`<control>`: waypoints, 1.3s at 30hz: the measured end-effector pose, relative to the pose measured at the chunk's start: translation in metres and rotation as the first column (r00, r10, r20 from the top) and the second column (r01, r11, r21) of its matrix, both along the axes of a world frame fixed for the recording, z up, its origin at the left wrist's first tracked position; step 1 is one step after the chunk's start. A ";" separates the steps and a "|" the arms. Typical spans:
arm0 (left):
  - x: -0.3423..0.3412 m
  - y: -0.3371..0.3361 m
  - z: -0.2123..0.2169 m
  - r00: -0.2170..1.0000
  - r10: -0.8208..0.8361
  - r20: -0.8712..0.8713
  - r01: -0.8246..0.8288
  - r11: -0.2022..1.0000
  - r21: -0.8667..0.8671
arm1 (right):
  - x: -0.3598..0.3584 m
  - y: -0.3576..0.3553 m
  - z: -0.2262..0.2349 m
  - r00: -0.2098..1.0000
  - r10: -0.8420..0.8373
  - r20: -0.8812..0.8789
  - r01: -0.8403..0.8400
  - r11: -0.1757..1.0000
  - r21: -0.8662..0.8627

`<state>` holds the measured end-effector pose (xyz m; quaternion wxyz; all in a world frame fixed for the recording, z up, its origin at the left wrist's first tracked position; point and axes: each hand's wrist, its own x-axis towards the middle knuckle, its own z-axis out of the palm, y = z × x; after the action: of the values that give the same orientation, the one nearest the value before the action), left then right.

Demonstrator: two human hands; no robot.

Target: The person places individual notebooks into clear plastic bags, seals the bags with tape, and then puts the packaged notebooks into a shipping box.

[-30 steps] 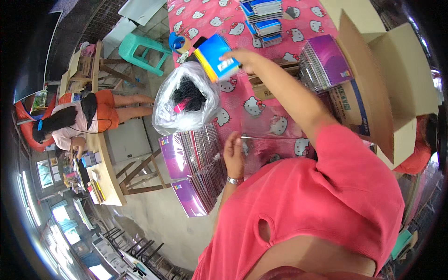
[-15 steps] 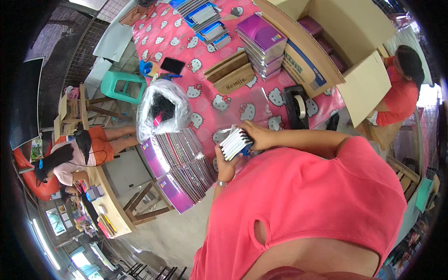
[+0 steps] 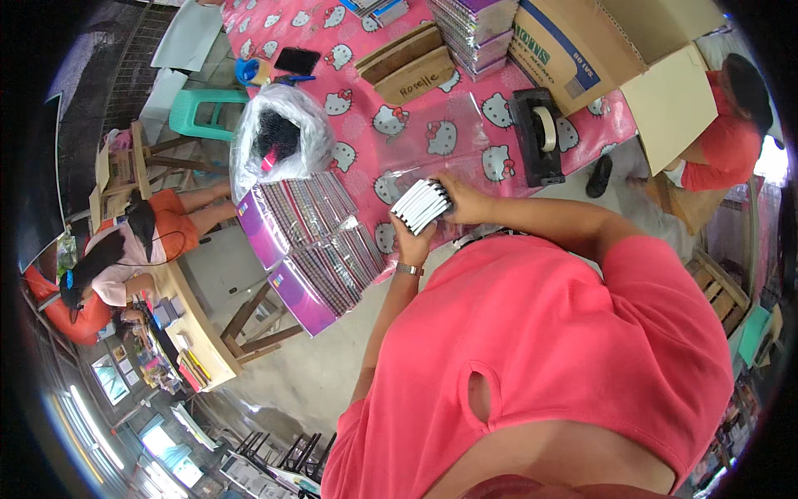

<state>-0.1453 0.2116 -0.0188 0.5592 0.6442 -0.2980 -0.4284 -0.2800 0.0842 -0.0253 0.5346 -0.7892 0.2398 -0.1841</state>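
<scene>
Head view: your left hand (image 3: 413,243) and right hand (image 3: 460,200) grasp a small stack of booklets (image 3: 421,205) over the near edge of the pink table (image 3: 465,137). Left, purple notebook stacks (image 3: 320,241) lie sorted; far right, more stand beside a tape dispenser (image 3: 536,133) and cardboard box (image 3: 582,41), apparently unhandled

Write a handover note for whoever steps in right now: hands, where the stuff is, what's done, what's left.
Left hand: gripping a small stack of thin notebooks from below, white page edges showing.
Right hand: on the same stack from the far side, so both hands hold it over the edge of the pink table.
Nearby: shrink-wrapped purple notebook bundles on the table's left end, a clear bag of dark items behind them, a black tape dispenser to the right, an open cardboard box beyond.
Done: one stack gathered in hand.
Left: stack not yet set down or wrapped, seemingly.
</scene>
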 end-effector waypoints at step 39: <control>-0.018 0.049 -0.009 0.514 -0.495 0.700 0.081 0.841 0.535 | -0.036 -0.038 -0.022 0.820 -0.462 -0.337 0.502 0.299 0.811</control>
<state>-0.1637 0.2604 -0.0282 0.1147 0.8137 -0.5235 -0.2252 -0.3163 0.0458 -0.0475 0.7742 -0.2946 0.5338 -0.1702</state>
